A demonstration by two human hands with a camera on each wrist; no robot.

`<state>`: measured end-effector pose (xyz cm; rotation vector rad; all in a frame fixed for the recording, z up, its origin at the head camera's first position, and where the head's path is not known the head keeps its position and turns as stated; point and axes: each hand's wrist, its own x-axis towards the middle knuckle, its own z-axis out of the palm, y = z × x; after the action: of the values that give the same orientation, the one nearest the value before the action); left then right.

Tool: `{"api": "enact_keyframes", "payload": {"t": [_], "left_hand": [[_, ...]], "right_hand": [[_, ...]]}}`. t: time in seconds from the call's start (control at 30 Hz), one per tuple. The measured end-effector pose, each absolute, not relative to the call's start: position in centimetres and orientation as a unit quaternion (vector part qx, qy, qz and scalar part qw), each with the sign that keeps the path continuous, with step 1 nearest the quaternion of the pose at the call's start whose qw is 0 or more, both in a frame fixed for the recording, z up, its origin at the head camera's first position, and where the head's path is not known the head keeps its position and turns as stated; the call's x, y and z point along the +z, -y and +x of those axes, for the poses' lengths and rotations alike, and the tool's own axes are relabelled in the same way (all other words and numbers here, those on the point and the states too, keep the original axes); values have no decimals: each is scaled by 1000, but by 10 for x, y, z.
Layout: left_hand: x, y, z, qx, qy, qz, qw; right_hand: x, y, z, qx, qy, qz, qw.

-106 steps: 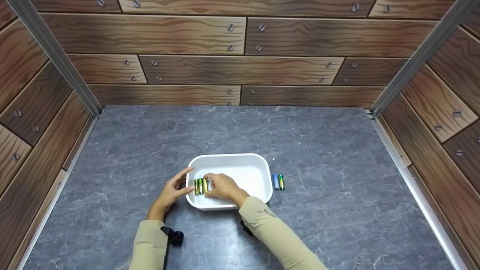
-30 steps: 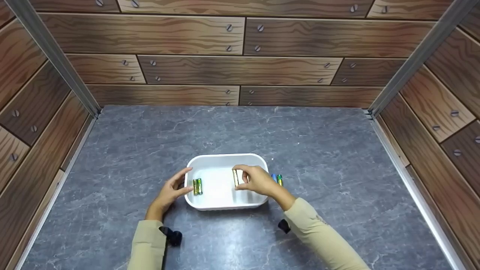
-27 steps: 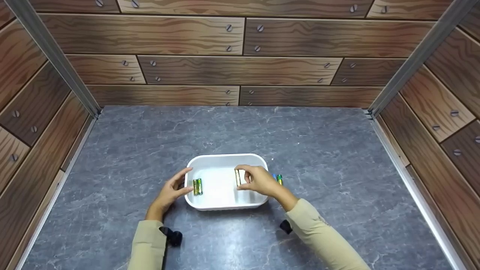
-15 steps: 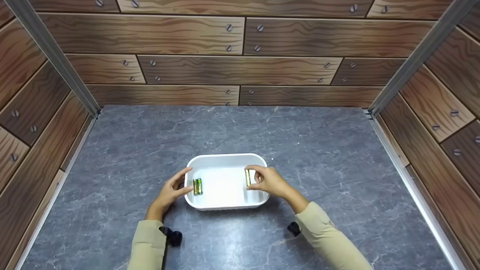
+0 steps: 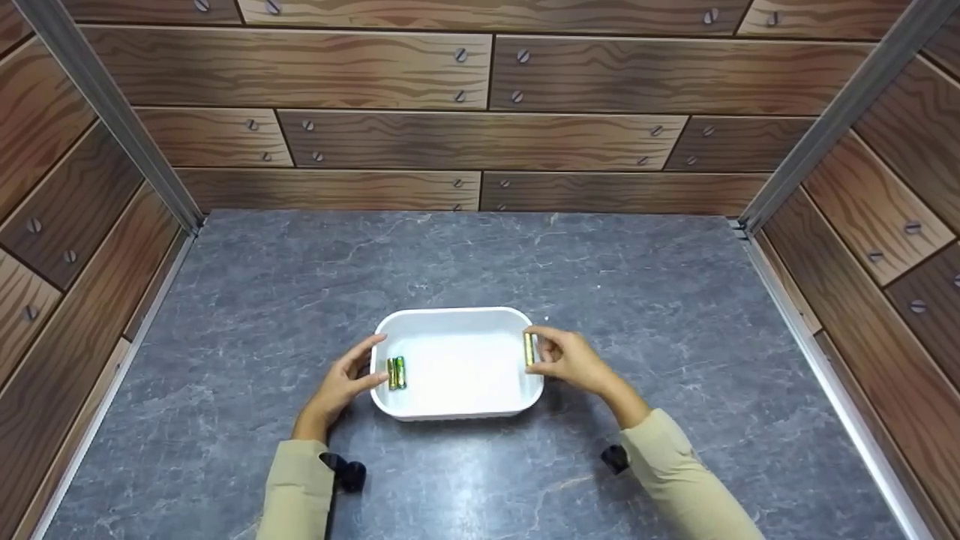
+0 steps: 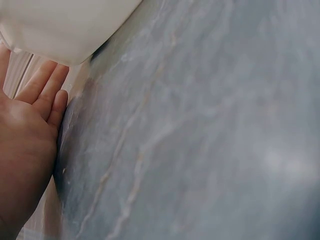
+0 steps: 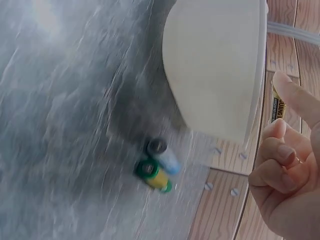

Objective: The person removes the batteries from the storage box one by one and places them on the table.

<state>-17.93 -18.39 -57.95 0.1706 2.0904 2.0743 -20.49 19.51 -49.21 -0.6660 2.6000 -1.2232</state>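
Note:
A white rectangular tray [image 5: 450,412] sits on the grey marbled table. Two green-and-gold batteries [image 5: 396,373] lie side by side inside its left end. My left hand [image 5: 341,386] is at the tray's left rim, thumb and index finger extended over the edge, the other fingers straight beside its outer wall. Between thumb and index finger, my right hand [image 5: 574,364] pinches another battery [image 5: 529,349] lengthwise by its ends, held up at the right rim. In the right wrist view, a blue battery [image 7: 167,159] and a green-and-yellow battery [image 7: 154,175] lie outside the tray; in the head view my right hand hides them.
Wood-patterned panels [image 5: 480,75] enclose the table [image 5: 637,270] at the back and both sides, with metal posts at the corners. Black wrist cameras stick out from both sleeves, the left one [image 5: 349,474] close to the tabletop.
My right hand has picked a battery from the tray's left end and carried it right to the right rim, leaving two there. My left hand has stayed at the left rim.

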Motion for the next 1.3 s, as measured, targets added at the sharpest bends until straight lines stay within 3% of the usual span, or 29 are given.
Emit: {"api": "enact_keyframes", "payload": {"t": [0.3, 0.67, 0.97, 1.3], "left_hand": [[-578, 183, -179, 699, -707, 44, 101], [-578, 183, -179, 699, -706, 48, 101], [-578, 183, -179, 698, -708, 43, 97], [-578, 184, -179, 696, -708, 61, 99]], "right_hand": [[-494, -214, -204, -411, -883, -195, 115], [-510, -229, -206, -407, -885, -207, 92], [-526, -243, -209, -406, -888, -179, 123], [-534, -256, -214, -382, -902, -168, 109]]}}
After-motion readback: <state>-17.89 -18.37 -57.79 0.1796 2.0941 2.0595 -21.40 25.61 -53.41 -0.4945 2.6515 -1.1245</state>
